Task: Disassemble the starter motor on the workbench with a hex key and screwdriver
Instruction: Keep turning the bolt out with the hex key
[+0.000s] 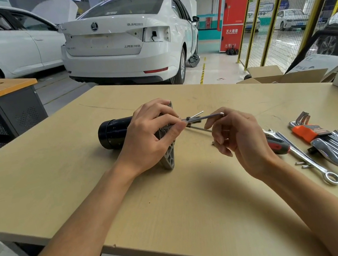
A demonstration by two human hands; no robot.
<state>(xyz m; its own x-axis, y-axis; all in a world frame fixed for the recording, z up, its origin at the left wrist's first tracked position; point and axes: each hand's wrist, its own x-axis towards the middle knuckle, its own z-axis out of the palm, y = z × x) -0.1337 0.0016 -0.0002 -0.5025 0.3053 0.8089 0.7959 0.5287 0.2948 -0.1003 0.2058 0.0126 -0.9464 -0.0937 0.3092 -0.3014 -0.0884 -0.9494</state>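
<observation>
The starter motor lies on its side on the pale workbench, black cylinder pointing left, its grey metal end bracket facing right. My left hand lies over the bracket, and its thumb and fingertips pinch the shaft of a silver hex key close to the motor. The key sticks out to the right and bends at its far end. My right hand sits just under that bend, fingers loosely curled, index fingertip touching the key. A long thin bolt runs out below the key.
On the bench's right side lie a red-and-black screwdriver, a hex key set in an orange holder, several chrome wrenches and small loose parts. A cardboard box and white cars stand beyond the far edge.
</observation>
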